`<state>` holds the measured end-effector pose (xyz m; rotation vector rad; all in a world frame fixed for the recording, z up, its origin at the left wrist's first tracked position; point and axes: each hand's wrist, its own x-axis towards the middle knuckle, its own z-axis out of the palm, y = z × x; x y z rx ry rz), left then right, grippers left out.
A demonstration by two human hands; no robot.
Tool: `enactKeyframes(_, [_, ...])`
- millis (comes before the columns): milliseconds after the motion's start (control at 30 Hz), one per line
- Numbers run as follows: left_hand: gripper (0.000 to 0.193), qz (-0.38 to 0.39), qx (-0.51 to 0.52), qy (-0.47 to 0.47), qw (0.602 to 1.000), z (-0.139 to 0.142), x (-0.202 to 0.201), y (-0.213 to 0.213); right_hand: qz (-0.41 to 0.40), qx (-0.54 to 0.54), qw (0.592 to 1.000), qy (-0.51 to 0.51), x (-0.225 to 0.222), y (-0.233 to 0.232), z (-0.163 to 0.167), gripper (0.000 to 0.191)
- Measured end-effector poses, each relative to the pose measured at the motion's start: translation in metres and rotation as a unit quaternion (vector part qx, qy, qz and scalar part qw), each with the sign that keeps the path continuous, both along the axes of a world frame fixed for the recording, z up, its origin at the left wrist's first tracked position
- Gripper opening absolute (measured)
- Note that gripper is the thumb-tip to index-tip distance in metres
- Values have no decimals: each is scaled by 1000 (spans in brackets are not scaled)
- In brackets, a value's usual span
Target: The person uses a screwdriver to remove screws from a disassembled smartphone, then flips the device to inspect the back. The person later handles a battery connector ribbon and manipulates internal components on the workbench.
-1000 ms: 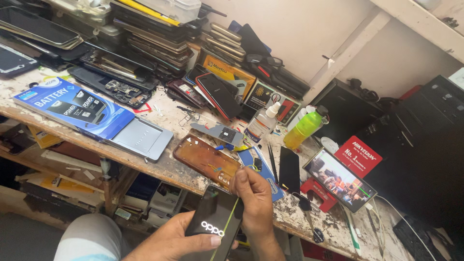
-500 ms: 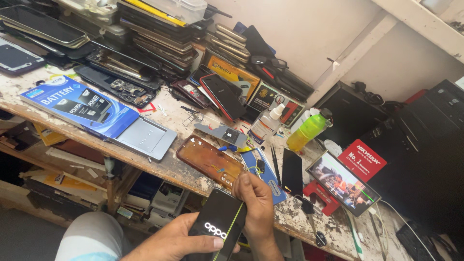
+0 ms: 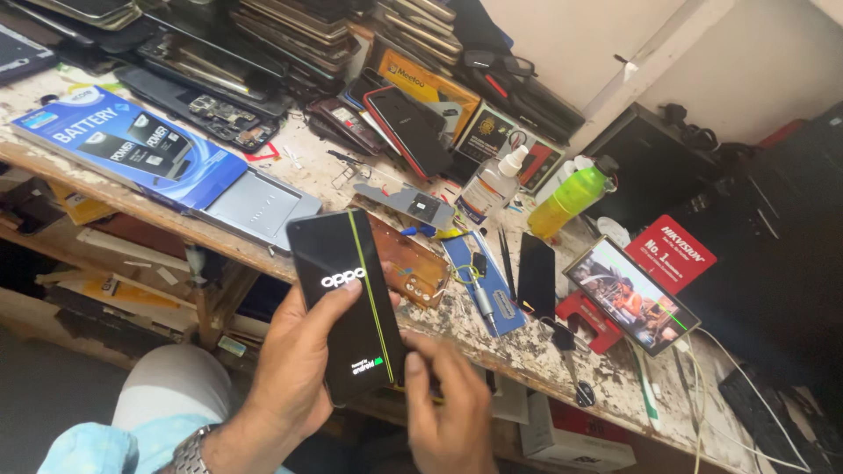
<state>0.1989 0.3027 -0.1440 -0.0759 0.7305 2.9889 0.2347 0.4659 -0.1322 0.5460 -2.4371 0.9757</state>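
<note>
My left hand (image 3: 294, 373) holds a black smartphone (image 3: 349, 303) upright in front of the workbench edge. Its screen is lit with a white logo and a thin green vertical line runs down the display. My right hand (image 3: 448, 408) rests against the phone's lower right edge, fingers curled at its side. Just behind the phone on the bench (image 3: 149, 206) lies a brown phone back cover (image 3: 408, 259).
A blue battery box (image 3: 127, 145) and a grey tray (image 3: 255, 206) lie at the left. Stacks of phones and parts (image 3: 263, 44) fill the back. A spray bottle (image 3: 492, 184), a green bottle (image 3: 571, 197), a dark phone (image 3: 534, 274), tweezers and a lit tablet (image 3: 630, 294) sit to the right.
The phone has been lifted higher and turned toward me, its lit screen now in full view. My right hand has slid from the phone's upper edge down to its lower right side.
</note>
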Motion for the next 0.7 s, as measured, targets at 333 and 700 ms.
enactKeyframes(333, [28,59,39,-7,997,20,4,20,-15,25,998,61,-11,37,-64,44])
enactKeyframes(700, [27,98,79,-6,992,-1,8,-30,-4,15,994,105,-50,25,-132,40])
